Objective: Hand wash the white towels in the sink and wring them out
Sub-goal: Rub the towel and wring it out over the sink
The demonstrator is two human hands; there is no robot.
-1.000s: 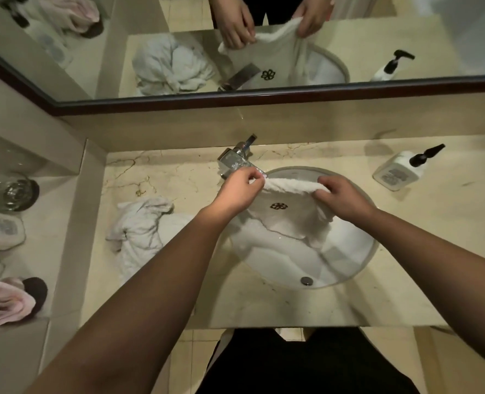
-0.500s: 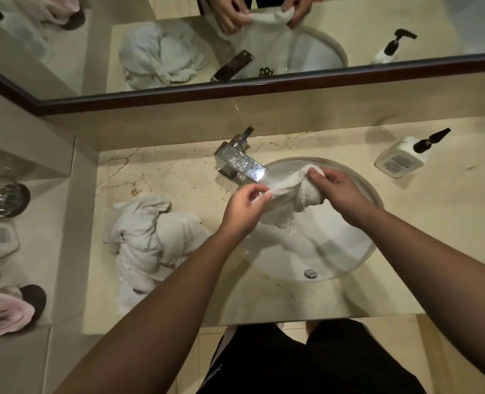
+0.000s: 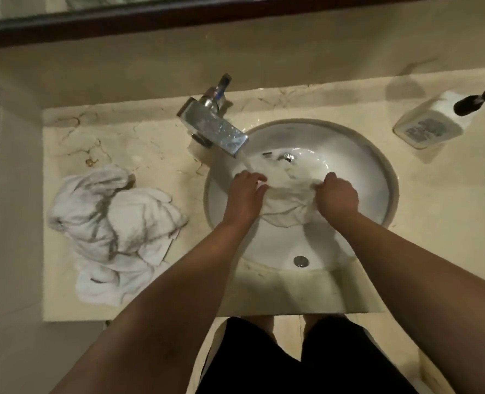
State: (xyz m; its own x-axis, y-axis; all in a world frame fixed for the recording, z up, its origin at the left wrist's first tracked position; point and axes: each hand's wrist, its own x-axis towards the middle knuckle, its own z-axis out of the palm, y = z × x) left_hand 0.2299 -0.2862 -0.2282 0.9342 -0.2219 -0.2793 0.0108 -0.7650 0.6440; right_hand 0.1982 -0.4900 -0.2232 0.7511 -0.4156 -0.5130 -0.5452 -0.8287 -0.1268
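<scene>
A white towel (image 3: 287, 203) lies low in the round white sink (image 3: 378, 172), partly under water. My left hand (image 3: 245, 194) holds its left edge, just below the stream running from the chrome faucet (image 3: 213, 127). My right hand (image 3: 338, 194) grips the towel's right side with curled fingers. Both hands are inside the basin. A heap of more white towels (image 3: 113, 223) lies on the marble counter to the left of the sink.
A white pump bottle (image 3: 429, 123) lies on the counter at the right. The drain (image 3: 301, 261) shows at the basin's near side. A dark mirror frame (image 3: 178, 15) runs along the back wall. The counter's front edge (image 3: 292, 308) is close to my legs.
Both hands have lowered the towel from above the basin down into the sink under the running water. The camera has tilted down and moved closer.
</scene>
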